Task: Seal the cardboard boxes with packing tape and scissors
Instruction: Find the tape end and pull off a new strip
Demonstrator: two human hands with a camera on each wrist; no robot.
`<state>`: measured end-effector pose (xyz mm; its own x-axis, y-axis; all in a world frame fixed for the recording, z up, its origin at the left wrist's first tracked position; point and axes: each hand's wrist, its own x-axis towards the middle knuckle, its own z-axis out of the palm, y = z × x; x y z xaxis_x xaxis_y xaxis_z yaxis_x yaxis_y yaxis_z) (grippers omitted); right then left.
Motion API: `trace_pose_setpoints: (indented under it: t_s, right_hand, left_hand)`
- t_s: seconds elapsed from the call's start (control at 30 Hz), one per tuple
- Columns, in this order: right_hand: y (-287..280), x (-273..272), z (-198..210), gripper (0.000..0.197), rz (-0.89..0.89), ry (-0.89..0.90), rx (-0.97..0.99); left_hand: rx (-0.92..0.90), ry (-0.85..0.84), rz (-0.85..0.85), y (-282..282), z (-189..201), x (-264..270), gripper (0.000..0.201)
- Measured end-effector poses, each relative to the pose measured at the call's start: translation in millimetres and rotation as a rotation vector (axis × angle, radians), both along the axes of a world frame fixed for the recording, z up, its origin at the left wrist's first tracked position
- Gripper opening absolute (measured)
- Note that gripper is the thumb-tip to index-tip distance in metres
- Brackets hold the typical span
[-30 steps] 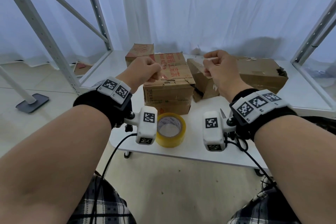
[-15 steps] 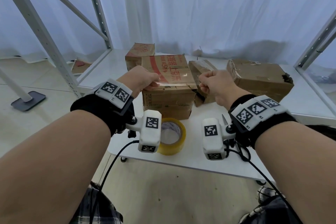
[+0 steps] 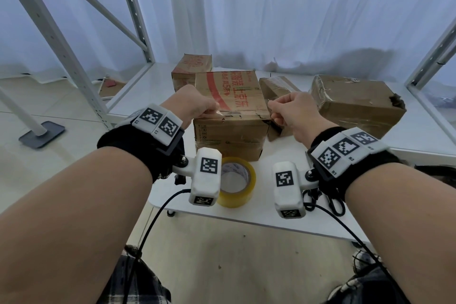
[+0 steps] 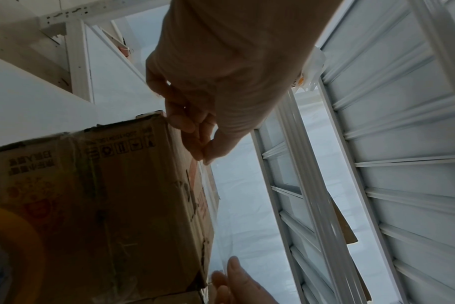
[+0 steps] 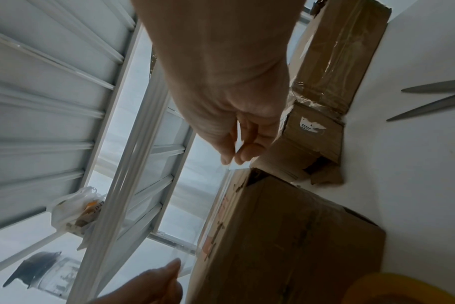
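Note:
A cardboard box [image 3: 229, 131] with red print stands on the white table [image 3: 246, 215], on top of a lower box. A clear strip of tape [image 3: 243, 112] stretches across its near top edge. My left hand [image 3: 195, 106] pinches the strip's left end at the box's left corner; in the left wrist view the left hand [image 4: 203, 148] pinches the tape strip [image 4: 221, 216] beside the box [image 4: 117, 205]. My right hand [image 3: 286, 113] pinches the right end at the right corner, and the right wrist view shows the right hand [image 5: 234, 156] above the box [image 5: 286, 236].
A yellow tape roll [image 3: 237, 181] lies in front of the box. Scissors [image 3: 335, 202] lie by my right wrist, their blades [image 5: 429, 102] open. Other boxes stand behind left [image 3: 191, 69], right [image 3: 355, 103], and middle [image 3: 274, 86]. White shelf posts flank the table.
Both hands have come down and toward me, bringing the tape strip from above the box top to its near top edge. The hands have spread slightly apart.

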<state>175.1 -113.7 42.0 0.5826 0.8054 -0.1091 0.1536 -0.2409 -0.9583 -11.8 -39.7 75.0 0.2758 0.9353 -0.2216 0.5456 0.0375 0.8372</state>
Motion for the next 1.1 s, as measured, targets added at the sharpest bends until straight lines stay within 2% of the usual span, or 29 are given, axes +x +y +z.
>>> trace_pose_setpoints:
  t_s: [0.2,0.33,0.4,0.57,0.8,1.1]
  right_hand:
    - [4,3,-4,0.019,-0.048,-0.121,0.014]
    - [8,6,-9,0.019,-0.06,-0.146,0.006]
    - [8,7,-11,0.019,-0.064,-0.16,0.0]
    - [9,11,-13,0.018,-0.05,-0.171,0.001]
    - [10,8,-9,0.028,-0.007,-0.125,0.016]
    - [14,3,-15,0.033,-0.013,-0.208,-0.01]
  left_hand:
    - [0.062,0.015,0.035,2,-5,4,0.016]
    - [0.176,0.167,-0.005,6,-11,7,0.034]
    - [0.237,0.24,-0.048,6,-13,9,0.037]
    - [0.342,0.322,-0.124,3,-13,12,0.037]
    - [0.359,0.352,-0.124,8,-15,13,0.038]
    - [0.432,0.418,-0.147,9,-20,14,0.032]
